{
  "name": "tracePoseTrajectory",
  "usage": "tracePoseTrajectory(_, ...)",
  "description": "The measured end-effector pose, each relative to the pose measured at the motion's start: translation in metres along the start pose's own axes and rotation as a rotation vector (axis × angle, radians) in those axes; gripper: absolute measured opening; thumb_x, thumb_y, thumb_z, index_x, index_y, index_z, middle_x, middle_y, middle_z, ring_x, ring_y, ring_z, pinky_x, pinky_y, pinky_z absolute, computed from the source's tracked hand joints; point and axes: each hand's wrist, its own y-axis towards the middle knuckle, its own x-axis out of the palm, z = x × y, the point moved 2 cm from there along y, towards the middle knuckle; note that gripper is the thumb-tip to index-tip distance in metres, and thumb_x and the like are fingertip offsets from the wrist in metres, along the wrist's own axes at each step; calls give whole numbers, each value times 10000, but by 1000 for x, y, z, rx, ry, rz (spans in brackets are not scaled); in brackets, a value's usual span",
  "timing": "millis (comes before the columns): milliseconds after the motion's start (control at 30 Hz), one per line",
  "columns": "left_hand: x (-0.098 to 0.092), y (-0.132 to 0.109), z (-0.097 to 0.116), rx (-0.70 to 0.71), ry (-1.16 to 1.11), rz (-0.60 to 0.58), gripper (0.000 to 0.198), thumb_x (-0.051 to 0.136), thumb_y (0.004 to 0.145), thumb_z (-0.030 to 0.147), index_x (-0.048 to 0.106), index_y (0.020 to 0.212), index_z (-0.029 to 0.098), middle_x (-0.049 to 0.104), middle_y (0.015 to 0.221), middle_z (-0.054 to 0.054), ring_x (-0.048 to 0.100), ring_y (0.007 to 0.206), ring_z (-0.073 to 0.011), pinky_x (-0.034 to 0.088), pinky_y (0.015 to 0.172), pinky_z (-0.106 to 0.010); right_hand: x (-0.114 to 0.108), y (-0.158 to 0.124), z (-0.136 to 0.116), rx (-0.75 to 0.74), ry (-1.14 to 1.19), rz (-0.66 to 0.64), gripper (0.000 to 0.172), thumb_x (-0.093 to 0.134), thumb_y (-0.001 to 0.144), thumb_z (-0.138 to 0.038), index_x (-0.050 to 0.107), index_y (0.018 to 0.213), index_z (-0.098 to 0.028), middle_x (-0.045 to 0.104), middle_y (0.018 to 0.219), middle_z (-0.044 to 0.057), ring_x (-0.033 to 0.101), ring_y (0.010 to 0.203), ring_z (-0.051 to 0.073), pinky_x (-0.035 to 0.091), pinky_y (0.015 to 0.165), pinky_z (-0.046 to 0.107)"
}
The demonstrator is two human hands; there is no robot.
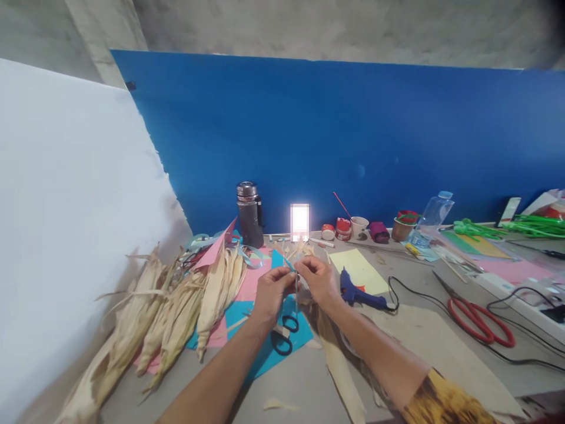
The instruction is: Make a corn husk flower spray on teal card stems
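- Strip (pixel 296 296), thin and pale, pinched at its top between both hands and hanging straight down at mid-table, above the blue paper; too small to tell the material.
- Left hand (pixel 272 292): fingers curled narrow, tips closed on the strip from the left.
- Right hand (pixel 321 282): fingers bent in close, tips closed on the same strip, touching the left hand's fingertips.
- Just near of the hands, black-handled scissors (pixel 283 333), flat on blue paper (pixel 260 359), handles towards the near edge.
- Under the right forearm, a long dry husk piece (pixel 339 368), flat on the grey table (pixel 304 383).
- Just right of the right hand, a blue glue gun (pixel 358 294) on its side, with a black cord trailing right.
- Beyond the gun, a yellow sheet (pixel 359 270).
- To the left, a heap of corn husks (pixel 176 318) spread over pink and blue paper.
- Far, a dark flask (pixel 249 213) upright before the blue board (pixel 353 135); further right, a clear bottle (pixel 435 218), tilted.
- To the right, well apart, red-handled scissors (pixel 479 318).
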Motion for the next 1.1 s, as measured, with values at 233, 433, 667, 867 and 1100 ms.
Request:
tracePoseTrajectory(233,2,-2,4,13,-3,3,208,770,620,283,640,678,131,636,584,-18,597,564,-129,476,615,-254,2,-6,-5,13,28,7,247,650,763,-394,657,662,-169,583,541,-22,527,512,122,420,509,224)
tracePoseTrajectory(433,5,-7,9,19,43,-10,255,792,616,314,605,653,145,629,557,-4,527,510,-94,427,545,-218,1,-7,-10,32,73,-34,243,630,779,-379,655,648,-177,584,507,-21,539,476,127,432,491,226)
tracePoseTrajectory(667,6,-7,9,75,141,4,239,770,648,326,610,651,149,627,559,8,517,506,-89,423,533,-206,2,-5,-5,79,154,-23,254,640,767,-392,636,639,-172,579,513,-23,532,461,119,443,478,224)
tracePoseTrajectory(867,8,-10,5,47,162,-26,223,767,635,327,634,658,149,623,570,12,554,530,-110,453,546,-218,3,-6,3,148,224,4,285,660,739,-444,629,689,-165,540,537,-35,488,422,107,424,399,220)
tracePoseTrajectory(1100,10,-12,9,80,229,-31,192,749,650,317,641,641,158,625,554,9,560,531,-121,445,553,-223,-2,-9,-2,116,144,47,297,647,748,-452,635,684,-162,548,551,-20,463,464,101,391,421,211)
